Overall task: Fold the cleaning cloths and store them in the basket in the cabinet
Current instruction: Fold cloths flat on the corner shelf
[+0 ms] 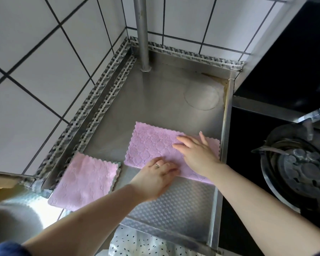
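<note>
A: Tiled kitchen corner, steel surface [166,93] with a pipe [143,34] running up at the back. What's on it, left to right?

B: A folded pink cloth [85,180] lies at the near left edge, something teal showing underneath. Beside it a lilac cloth [151,145] lies folded into a long strip.

A: Hands?

B: Left hand [155,176] lies flat on its near edge, fingers straight. Right hand [196,152] is spread, pressing the strip's right half. Gas burner [296,163] far right.
</note>
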{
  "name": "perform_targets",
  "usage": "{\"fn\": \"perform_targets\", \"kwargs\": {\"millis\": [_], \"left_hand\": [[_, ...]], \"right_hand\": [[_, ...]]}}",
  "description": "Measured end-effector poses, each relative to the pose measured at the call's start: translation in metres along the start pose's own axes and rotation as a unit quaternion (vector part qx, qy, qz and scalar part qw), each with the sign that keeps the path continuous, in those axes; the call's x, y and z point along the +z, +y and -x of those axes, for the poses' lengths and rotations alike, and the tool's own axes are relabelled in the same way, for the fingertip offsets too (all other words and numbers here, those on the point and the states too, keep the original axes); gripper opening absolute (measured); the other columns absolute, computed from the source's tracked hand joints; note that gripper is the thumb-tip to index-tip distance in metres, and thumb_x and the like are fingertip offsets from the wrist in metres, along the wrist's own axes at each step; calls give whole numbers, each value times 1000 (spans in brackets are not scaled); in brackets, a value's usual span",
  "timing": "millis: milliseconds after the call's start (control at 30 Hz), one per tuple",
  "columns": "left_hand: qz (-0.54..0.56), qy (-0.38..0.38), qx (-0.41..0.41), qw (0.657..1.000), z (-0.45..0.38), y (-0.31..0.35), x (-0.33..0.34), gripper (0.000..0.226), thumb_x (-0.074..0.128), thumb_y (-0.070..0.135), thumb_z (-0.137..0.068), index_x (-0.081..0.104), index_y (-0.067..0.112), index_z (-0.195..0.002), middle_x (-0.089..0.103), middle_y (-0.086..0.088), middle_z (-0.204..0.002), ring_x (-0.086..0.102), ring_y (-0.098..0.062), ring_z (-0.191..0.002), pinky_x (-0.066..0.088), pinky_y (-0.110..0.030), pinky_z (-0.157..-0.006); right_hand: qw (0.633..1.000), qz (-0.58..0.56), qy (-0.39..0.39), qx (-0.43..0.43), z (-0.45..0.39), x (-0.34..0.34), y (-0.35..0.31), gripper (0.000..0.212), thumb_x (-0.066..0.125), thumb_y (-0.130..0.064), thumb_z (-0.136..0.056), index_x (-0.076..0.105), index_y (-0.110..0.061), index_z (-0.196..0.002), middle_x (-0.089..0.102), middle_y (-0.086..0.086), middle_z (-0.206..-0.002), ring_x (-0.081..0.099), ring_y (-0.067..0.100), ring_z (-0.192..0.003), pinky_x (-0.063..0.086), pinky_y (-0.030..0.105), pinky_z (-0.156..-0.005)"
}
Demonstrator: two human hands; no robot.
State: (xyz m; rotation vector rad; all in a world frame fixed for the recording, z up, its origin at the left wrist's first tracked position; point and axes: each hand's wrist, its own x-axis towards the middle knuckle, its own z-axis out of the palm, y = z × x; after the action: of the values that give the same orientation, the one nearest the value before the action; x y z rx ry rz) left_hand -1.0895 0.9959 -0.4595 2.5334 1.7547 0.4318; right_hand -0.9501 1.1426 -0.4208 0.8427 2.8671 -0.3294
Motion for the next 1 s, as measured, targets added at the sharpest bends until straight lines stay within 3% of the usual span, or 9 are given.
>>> {"fn": "perform_targets", "kwargs": {"millis": [67, 167, 300, 467, 533, 600, 733, 867, 1000], "left_hand": [[-16, -7, -15, 1000, 2, 0, 1, 36, 67, 24, -77, 66, 24, -113, 63, 6, -114, 62, -18, -93, 41, -39, -96], [-28, -28, -26, 999, 6, -6, -4, 36, 77, 24, -72, 69, 29, -106, 64, 11, -111, 63, -14, -89, 46, -35, -90], [-44, -48, -8, 998, 13, -22, -20, 22, 60, 22, -79, 71, 32, -96, 66, 17, -105, 64, -9, -92, 36, -34, -90], [-60, -48, -29, 997, 26, -42, -40, 24, 59, 18, -73, 75, 30, -86, 70, 16, -99, 68, -8, -91, 47, -39, -91], [-63, -62, -34, 996, 31, -47, -46, 23, 71, 17, -65, 76, 30, -84, 71, 16, -99, 69, -8, -92, 47, -43, -91], [-59, -80, -42, 994, 35, -52, -49, 34, 83, 14, -54, 75, 30, -83, 71, 16, -99, 68, -7, -94, 46, -42, -94], [-54, -95, -15, 994, 47, -52, -49, 34, 83, 18, -59, 71, 29, -89, 70, 10, -107, 66, -11, -101, 35, -43, -103], [-20, -123, 8, 992, 55, -44, -52, 27, 79, 26, -64, 68, 29, -88, 66, 7, -119, 58, -15, -118, 39, -53, -101], [-1, -130, 12, 991, 61, -39, -51, 24, 78, 30, -69, 68, 30, -91, 63, 7, -124, 55, -15, -123, 40, -50, -101]], "right_hand": [[999, 15, -40, 17, -3, -3, 1, 60, 39, -4, -89, 37, -36, -140, 22, -8, -154, 20, 14, -141, 1, 55, -116], [998, 28, -47, 21, -1, -11, 1, 62, 35, -4, -90, 34, -40, -141, 25, -7, -151, 26, 19, -137, 9, 52, -116], [999, 33, -28, 14, 9, -9, 1, 49, 37, -17, -97, 36, -43, -138, 41, -3, -134, 37, 23, -122, 28, 37, -103], [998, 55, -34, 8, 24, -5, -5, 51, 38, -15, -94, 37, -36, -141, 47, -2, -125, 43, 23, -117, 31, 34, -98], [999, 40, -27, -7, 36, 0, -10, 52, 42, -10, -91, 43, -31, -139, 52, 0, -121, 47, 24, -114, 31, 34, -94], [999, 8, -20, -32, 47, 4, -17, 49, 55, -6, -83, 58, -26, -128, 60, 2, -107, 55, 28, -102, 38, 37, -86], [997, 6, 36, -67, 67, 10, -21, 34, 71, -13, -62, 75, -28, -92, 67, -10, -81, 64, 19, -74, 51, 31, -65], [987, -6, 20, -161, 86, 13, -14, 28, 79, -28, -66, 68, -31, -92, 66, -15, -101, 60, 14, -97, 51, 33, -84], [981, -1, -20, -192, 96, 18, -19, 30, 80, -40, -63, 67, -33, -89, 64, -14, -102, 59, 12, -100, 46, 30, -92]]}}
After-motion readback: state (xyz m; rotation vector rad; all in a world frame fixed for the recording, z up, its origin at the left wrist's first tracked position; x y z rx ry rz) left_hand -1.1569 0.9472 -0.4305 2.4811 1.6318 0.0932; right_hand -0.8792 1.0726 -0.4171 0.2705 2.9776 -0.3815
